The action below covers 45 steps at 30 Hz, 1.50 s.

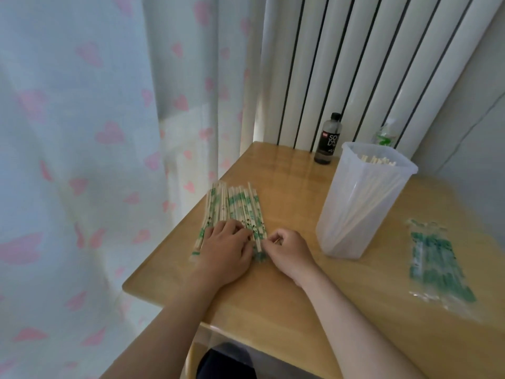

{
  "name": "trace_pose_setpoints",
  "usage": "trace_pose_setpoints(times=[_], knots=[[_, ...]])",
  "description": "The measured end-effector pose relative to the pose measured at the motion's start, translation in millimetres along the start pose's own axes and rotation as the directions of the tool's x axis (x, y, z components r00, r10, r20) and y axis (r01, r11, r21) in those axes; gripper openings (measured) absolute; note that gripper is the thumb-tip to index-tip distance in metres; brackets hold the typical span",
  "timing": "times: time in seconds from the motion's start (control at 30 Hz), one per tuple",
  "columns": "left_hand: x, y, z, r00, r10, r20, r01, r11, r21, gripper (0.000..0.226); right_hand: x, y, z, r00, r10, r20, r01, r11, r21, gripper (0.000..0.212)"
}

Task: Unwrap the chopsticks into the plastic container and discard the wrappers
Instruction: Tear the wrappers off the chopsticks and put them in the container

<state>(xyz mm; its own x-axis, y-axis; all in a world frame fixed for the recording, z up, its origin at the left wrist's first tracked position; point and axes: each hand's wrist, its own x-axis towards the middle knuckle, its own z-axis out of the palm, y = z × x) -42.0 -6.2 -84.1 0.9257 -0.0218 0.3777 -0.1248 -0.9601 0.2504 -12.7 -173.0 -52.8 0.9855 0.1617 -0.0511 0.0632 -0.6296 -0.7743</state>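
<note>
Wrapped chopsticks point(232, 206) heaped at left edge of table point(273, 310), just beside heart-print curtain point(82, 132). Left hand point(226, 250) rests on near end of heap, fingers loose and spread, pressing, not gripping. Right hand point(289, 248) just beside it, fingertips curled in a tight pinch on near end of one wrapped pair point(258, 242) at heap's right side. Step looks like: separate this pair, start stripping. To do it well: pin heap with left hand so neighbours don't slide off the edge, draw the pinched pair straight toward the body, tear at the end, not mid-length. Further right, plastic container point(363, 209) stands upright near right hand, bare chopsticks point(378, 160) leaning inside; nothing lies between. It's tall and could tip if knocked. Soda bottle point(328, 138) behind it, well apart from hands. Far right, empty wrappers point(434, 266) lie flat on table, not yet discarded.
</note>
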Motion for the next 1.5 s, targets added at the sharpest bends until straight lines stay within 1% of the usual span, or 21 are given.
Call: trace_pose_setpoints(times=[0.1, 0.23, 0.3, 0.37, 0.43, 0.57, 0.67, 0.77, 0.9, 1.03, 1.13, 1.2, 1.27, 1.33, 1.37, 1.4, 1.47, 1.5], knots=[[-1, -2, 2, 0.999, 0.004, -0.053, -0.005, 1.000, -0.015, 0.045, 1, 0, 2, 1.000, -0.022, 0.017, 0.022, 1.000, -0.016, 0.034], [-3, -3, 2, 0.999, 0.004, -0.047, -0.006, 0.999, -0.038, 0.049, -1, -4, 2, 0.998, -0.002, 0.061, 0.001, 1.000, 0.015, 0.043], [-3, -4, 3, 0.999, 0.000, -0.050, -0.002, 0.999, -0.039, 0.048, -1, -4, 2, 0.996, 0.009, 0.089, -0.011, 1.000, 0.017, 0.041], [-3, -4, 4, 0.999, 0.000, -0.054, -0.002, 0.999, -0.041, 0.046, -1, -5, 0, 0.993, 0.035, 0.112, -0.039, 0.999, 0.033, 0.032], [-3, -4, 4, 0.999, 0.005, -0.054, -0.008, 0.999, -0.047, 0.047, -3, -7, -3, 0.989, 0.069, 0.132, -0.083, 0.991, 0.106, 0.025], [-3, -5, 5, 0.998, 0.004, -0.064, -0.008, 0.999, -0.054, 0.047, -4, -4, -12, 0.981, 0.119, 0.154, -0.159, 0.947, 0.279, 0.017], [-3, -6, 6, 0.997, 0.002, -0.077, -0.007, 0.998, -0.064, 0.045, -5, -2, -15, 0.980, 0.117, 0.161, -0.174, 0.898, 0.403, 0.013], [-3, -4, 5, 0.996, -0.001, -0.087, -0.007, 0.995, -0.096, 0.047, -5, 3, -17, 0.983, 0.120, 0.138, -0.172, 0.865, 0.472, 0.014], [-5, -2, 1, 0.985, -0.009, -0.171, -0.016, 0.989, -0.149, 0.045, -4, 9, -16, 0.984, 0.149, 0.095, -0.176, 0.824, 0.538, 0.016], [-8, 0, -1, 0.962, 0.017, -0.273, -0.050, 0.992, -0.118, 0.041, -11, 13, -20, 0.982, 0.183, 0.038, -0.163, 0.739, 0.654, 0.013], [-9, 3, -4, 0.937, 0.014, -0.349, -0.041, 0.997, -0.068, 0.039, -19, 12, -25, 0.982, 0.182, 0.052, -0.167, 0.710, 0.684, 0.009], [-7, 6, -8, 0.922, 0.000, -0.387, -0.027, 0.998, -0.065, 0.042, -25, 10, -29, 0.983, 0.163, 0.079, -0.174, 0.723, 0.668, 0.010], [0, 12, -17, 0.912, 0.061, -0.405, -0.090, 0.995, -0.053, 0.049, -30, 9, -38, 0.985, 0.135, 0.108, -0.173, 0.745, 0.644, 0.013], [12, 20, -29, 0.904, 0.184, -0.385, -0.188, 0.982, 0.028, 0.056, -36, 7, -51, 0.985, 0.104, 0.137, -0.168, 0.752, 0.637, 0.016], [18, 23, -33, 0.897, 0.242, -0.370, -0.232, 0.970, 0.072, 0.053, -39, 5, -59, 0.985, 0.083, 0.153, -0.162, 0.754, 0.636, 0.017], [24, 26, -36, 0.886, 0.291, -0.362, -0.273, 0.957, 0.099, 0.045, -42, 4, -68, 0.984, 0.061, 0.168, -0.155, 0.755, 0.637, 0.017], [32, 34, -39, 0.860, 0.365, -0.358, -0.353, 0.930, 0.100, 0.028, -49, 3, -86, 0.984, 0.034, 0.177, -0.143, 0.745, 0.651, 0.018], [34, 38, -40, 0.854, 0.389, -0.345, -0.386, 0.919, 0.082, 0.027, -52, 3, -95, 0.985, 0.024, 0.173, -0.135, 0.731, 0.669, 0.017]])
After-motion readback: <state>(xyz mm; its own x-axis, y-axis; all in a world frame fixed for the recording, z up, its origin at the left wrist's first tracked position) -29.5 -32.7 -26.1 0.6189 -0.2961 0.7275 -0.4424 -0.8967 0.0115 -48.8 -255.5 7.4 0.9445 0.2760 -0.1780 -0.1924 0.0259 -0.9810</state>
